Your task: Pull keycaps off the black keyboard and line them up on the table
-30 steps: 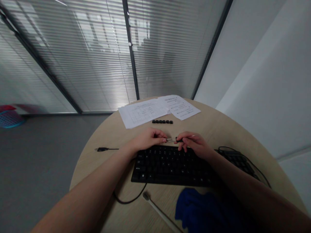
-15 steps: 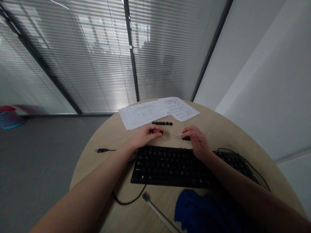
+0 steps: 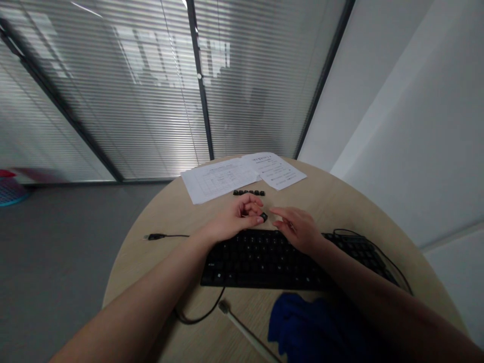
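Observation:
A black keycap (image 3: pixel 263 217) is pinched at the fingertips of my left hand (image 3: pixel 244 214), just above the back edge of the keyboard. Facing it from the right, my right hand (image 3: pixel 298 228) has its index finger stretched out and its thumb apart, with nothing visible between them. Both hands hover around the top edge of the black keyboard (image 3: pixel 260 254), whose right part is covered by my right forearm. Behind my left hand a row of several black keycaps (image 3: pixel 249 192) lies on the table.
Printed papers (image 3: pixel 223 176) lie at the back of the round wooden table (image 3: pixel 151 262). A USB plug (image 3: pixel 155 236) and its cable are at the left. A toothbrush (image 3: pixel 245 330) and a blue cloth (image 3: pixel 298 322) lie in front of the keyboard.
My left hand has moved right with the keycap, closer to my right hand. The black-handled wire tool earlier in my right hand is no longer visible; those fingers have spread.

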Tool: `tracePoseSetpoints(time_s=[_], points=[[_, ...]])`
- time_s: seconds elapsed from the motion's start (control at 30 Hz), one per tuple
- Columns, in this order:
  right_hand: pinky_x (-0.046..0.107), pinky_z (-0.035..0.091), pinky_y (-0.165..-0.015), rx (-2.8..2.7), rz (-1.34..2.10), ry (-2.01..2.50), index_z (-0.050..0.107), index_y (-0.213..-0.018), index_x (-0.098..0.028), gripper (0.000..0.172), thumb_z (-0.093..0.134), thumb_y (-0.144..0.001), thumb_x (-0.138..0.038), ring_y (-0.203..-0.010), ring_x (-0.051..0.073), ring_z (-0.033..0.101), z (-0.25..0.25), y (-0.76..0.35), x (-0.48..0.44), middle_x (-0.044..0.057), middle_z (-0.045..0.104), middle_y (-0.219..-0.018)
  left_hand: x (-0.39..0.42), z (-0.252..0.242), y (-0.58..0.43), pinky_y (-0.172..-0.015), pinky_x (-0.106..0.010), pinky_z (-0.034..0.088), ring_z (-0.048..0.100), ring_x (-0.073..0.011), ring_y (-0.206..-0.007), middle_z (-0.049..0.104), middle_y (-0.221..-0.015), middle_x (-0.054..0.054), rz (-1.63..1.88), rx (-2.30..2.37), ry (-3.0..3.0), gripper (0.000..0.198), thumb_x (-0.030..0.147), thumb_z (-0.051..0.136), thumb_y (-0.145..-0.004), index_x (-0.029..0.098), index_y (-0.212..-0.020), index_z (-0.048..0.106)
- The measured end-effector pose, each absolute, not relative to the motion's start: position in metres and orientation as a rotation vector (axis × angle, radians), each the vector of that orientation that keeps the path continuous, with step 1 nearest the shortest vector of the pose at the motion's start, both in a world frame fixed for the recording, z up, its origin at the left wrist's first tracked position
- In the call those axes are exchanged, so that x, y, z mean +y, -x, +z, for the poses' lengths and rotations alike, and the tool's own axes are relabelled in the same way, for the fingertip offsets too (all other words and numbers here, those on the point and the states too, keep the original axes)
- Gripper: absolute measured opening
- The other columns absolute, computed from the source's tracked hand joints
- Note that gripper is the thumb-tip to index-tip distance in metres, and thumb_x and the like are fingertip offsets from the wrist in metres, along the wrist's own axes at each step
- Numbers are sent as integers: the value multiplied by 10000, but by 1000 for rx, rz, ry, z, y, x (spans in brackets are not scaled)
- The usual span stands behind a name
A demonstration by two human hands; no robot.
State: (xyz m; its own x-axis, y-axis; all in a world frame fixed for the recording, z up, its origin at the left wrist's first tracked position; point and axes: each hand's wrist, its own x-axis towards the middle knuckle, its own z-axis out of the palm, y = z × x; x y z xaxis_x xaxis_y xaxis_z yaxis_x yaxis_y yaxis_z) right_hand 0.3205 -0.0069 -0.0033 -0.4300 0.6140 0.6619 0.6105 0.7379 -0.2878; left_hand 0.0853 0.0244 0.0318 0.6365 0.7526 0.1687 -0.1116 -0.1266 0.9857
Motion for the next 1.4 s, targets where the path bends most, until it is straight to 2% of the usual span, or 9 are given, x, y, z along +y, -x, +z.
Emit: tracePoseSetpoints(time_s=[0.17,0.33,0.5,0.63,0.73,0.97,1.17,1.3,1.4], points=[[319,468,-623,-2174,-85,863,725,-1150,-255,264,543,-1014,-391,-638,189,579,-1,-318,-8,48,677,-734,21,28,-90,-673,-253,418,574,-98,-737,636,-849,13,772,499,-1540,288,255,771,-795,188,-911,516],[322,468,-644,-2194,-61,875,733,-1132,-254,255,559,-1005,-390,-667,196,584,1,-318,-7,50,678,-751,23,21,-92,-652,-268,395,553,-106,-695,618,-788,23,748,567,-1558,286,313,760,-787,196,-868,512],[301,467,-618,-2142,-27,831,720,-1024,-242,145,649,-956,-347,-642,179,585,3,-316,-6,29,655,-725,26,21,-93,-619,-266,379,534,-118,-666,614,-771,12,750,626,-1630,287,377,731,-788,199,-851,515],[304,475,-622,-2117,-43,868,696,-977,-233,93,684,-918,-304,-656,180,605,0,-316,-5,31,663,-745,32,23,-85,-626,-285,389,534,-147,-672,617,-744,-8,793,931,-2002,210,381,636,-864,193,-793,572],[312,485,-643,-2133,-61,941,692,-960,-226,99,683,-915,-314,-683,188,621,-3,-317,-1,34,663,-748,38,18,-74,-660,-312,404,572,-183,-697,665,-751,-44,618,1137,-2407,181,339,623,-880,189,-780,644],[328,477,-698,-2262,-101,1179,707,-958,-217,117,691,-895,-314,-741,204,637,19,-318,-1,53,696,-810,48,10,-62,-703,-318,438,629,-219,-718,721,-765,-92,439,1111,-2654,335,440,578,-920,187,-751,719],[281,405,-629,-2253,174,1529,701,-932,-212,123,716,-832,-283,-643,161,582,38,-338,28,-7,666,-720,47,14,-63,-672,-342,417,609,-232,-647,704,-718,-104,368,1064,-2605,405,472,546,-940,191,-705,717],[258,398,-602,-2068,498,1727,694,-868,-179,162,763,-724,-208,-637,147,564,26,-352,78,-23,639,-671,49,11,-62,-703,-353,424,611,-239,-657,695,-687,-96,383,1044,-2565,435,512,542,-940,204,-698,731],[246,400,-561,-2026,588,1774,694,-870,-146,170,762,-724,-201,-597,133,554,13,-350,109,-16,640,-657,52,8,-58,-702,-339,422,598,-221,-640,689,-674,-83,392,1042,-2518,453,523,529,-945,204,-697,733]])
